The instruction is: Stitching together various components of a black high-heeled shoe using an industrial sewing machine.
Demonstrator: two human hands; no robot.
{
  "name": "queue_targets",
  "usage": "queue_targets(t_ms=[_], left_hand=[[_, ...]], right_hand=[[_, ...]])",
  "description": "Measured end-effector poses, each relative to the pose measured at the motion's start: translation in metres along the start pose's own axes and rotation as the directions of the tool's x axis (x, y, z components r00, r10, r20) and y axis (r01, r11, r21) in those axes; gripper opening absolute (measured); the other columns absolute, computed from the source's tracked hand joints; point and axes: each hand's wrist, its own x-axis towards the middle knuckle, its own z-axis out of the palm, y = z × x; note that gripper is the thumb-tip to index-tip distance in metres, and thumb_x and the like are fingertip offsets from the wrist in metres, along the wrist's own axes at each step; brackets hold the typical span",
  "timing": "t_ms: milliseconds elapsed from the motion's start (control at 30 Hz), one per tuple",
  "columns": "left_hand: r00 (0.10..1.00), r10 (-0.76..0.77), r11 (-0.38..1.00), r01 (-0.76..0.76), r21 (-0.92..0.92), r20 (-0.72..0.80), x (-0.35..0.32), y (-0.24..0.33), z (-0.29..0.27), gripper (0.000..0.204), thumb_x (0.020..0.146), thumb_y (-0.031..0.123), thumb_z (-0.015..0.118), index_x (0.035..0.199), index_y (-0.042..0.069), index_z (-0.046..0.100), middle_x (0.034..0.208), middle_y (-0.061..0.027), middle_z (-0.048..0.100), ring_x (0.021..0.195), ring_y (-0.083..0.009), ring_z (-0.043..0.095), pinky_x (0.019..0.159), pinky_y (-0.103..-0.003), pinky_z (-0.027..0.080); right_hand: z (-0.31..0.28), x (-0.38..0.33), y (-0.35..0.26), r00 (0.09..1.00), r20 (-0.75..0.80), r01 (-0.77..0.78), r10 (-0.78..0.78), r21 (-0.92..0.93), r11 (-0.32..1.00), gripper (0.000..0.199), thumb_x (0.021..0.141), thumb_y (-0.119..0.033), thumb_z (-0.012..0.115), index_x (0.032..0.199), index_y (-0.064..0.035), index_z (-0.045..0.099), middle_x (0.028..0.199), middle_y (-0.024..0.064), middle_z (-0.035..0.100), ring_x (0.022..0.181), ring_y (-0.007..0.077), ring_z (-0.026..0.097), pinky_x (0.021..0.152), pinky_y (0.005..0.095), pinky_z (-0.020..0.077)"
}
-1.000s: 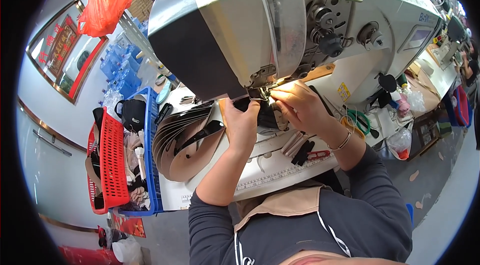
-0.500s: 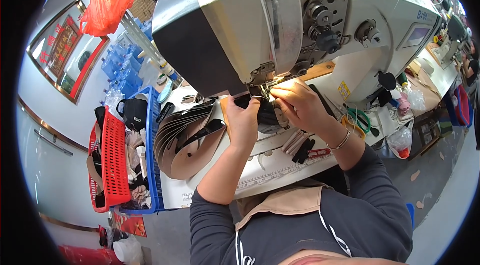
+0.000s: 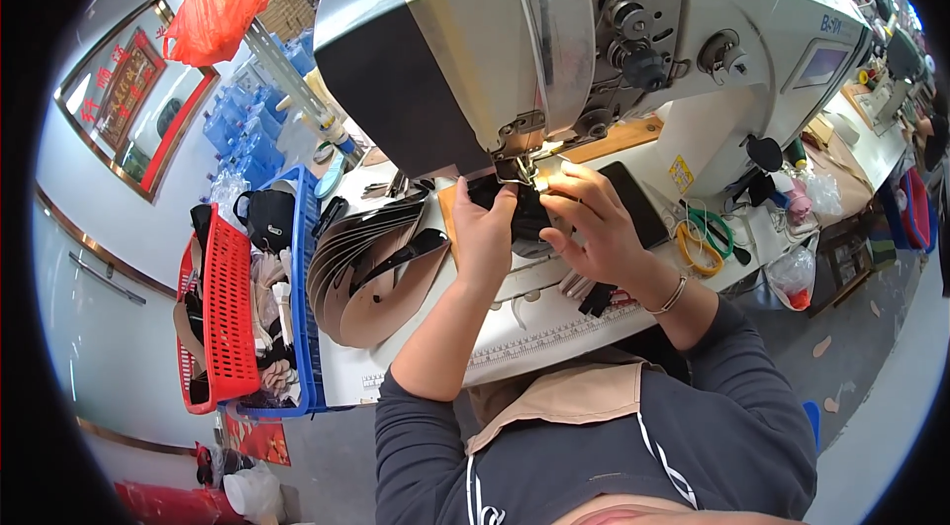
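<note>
A white and dark-grey sewing machine [image 3: 455,60] stands over the table, its needle and presser foot [image 3: 526,171] lit by a small lamp. My left hand [image 3: 483,228] is beside the foot, thumb and fingers closed on a shiny black piece [image 3: 528,216]. Most of that piece is hidden by the hand and machine. On the other side of the foot is my right hand [image 3: 599,228], its fingers stretched out and thumb apart. Its fingertips are close to the foot; whether they touch it I cannot tell. A fanned stack of curved black-and-beige pieces [image 3: 381,312] lies left of my left hand.
Red [image 3: 233,317] and blue [image 3: 309,327] baskets with cut pieces flank the table's left end. Scissors with green handles [image 3: 711,231], yellow handles [image 3: 699,254] and a dark flat object [image 3: 633,203] lie at right. A ruler strip [image 3: 524,342] runs along the near edge.
My right hand's fingers have spread and its thumb has come away from the area by the needle. The left hand keeps its place on the black piece. The view has shifted slightly.
</note>
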Motion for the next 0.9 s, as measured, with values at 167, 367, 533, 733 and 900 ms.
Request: queue_targets(t_ms=[167,367,533,733,900], left_hand=[[0.991,-0.030,0.999,0.035,-0.038,0.132,0.007,0.003,-0.007,0.028,0.085,-0.007,0.055,0.111,0.001,0.048,0.099,-0.0051,0.058,0.085,-0.0104,0.057,0.076,-0.022,0.047],[1.000,0.017,1.000,-0.017,-0.026,-0.005,-0.022,-0.005,0.006,0.023,0.088,-0.001,0.052,0.109,0.002,0.047,0.098,-0.0059,0.057,0.086,-0.0136,0.056,0.077,-0.028,0.049],[0.914,0.193,0.959,-0.253,0.129,0.358,-0.092,0.000,0.009,0.025,0.081,-0.008,0.056,0.105,-0.002,0.053,0.109,-0.0114,0.054,0.087,-0.0138,0.056,0.071,-0.028,0.050],[0.587,0.585,-0.035,-0.671,0.741,0.560,-0.045,0.029,0.005,0.029,0.070,0.007,0.069,0.098,0.008,0.064,0.097,-0.0040,0.057,0.100,-0.0263,0.052,0.087,-0.040,0.037],[0.481,0.538,-0.007,-0.818,0.575,0.692,-0.009,0.028,-0.021,0.026,0.064,0.005,0.067,0.089,0.011,0.068,0.094,-0.0038,0.056,0.100,-0.0266,0.053,0.089,-0.042,0.041]], right_hand=[[0.004,-0.001,0.000,1.000,0.000,-0.001,0.001,-0.024,1.000,0.031,0.082,-0.027,0.067,0.102,-0.0043,0.061,0.109,0.0119,0.056,0.108,0.0376,0.053,0.090,0.0427,0.0455],[0.001,-0.011,-0.020,0.998,0.066,-0.014,0.023,-0.136,0.991,0.048,0.078,-0.032,0.069,0.116,-0.0067,0.053,0.120,0.0102,0.050,0.119,0.0357,0.042,0.099,0.0544,0.0312],[-0.008,-0.003,0.021,1.000,0.008,-0.002,0.004,-0.253,0.968,0.041,0.071,-0.012,0.069,0.110,-0.0073,0.058,0.118,0.0107,0.053,0.118,0.0350,0.045,0.100,0.0513,0.0334],[-0.023,0.009,0.026,0.990,-0.024,0.138,-0.140,-0.071,0.988,0.029,0.069,0.002,0.063,0.097,-0.0056,0.065,0.101,0.0077,0.061,0.101,0.0318,0.057,0.096,0.0473,0.0425],[-0.021,0.009,0.015,0.982,-0.025,0.181,-0.187,-0.166,0.970,0.031,0.068,-0.004,0.067,0.099,-0.0096,0.066,0.100,0.0028,0.061,0.100,0.0249,0.058,0.099,0.0465,0.0408]])
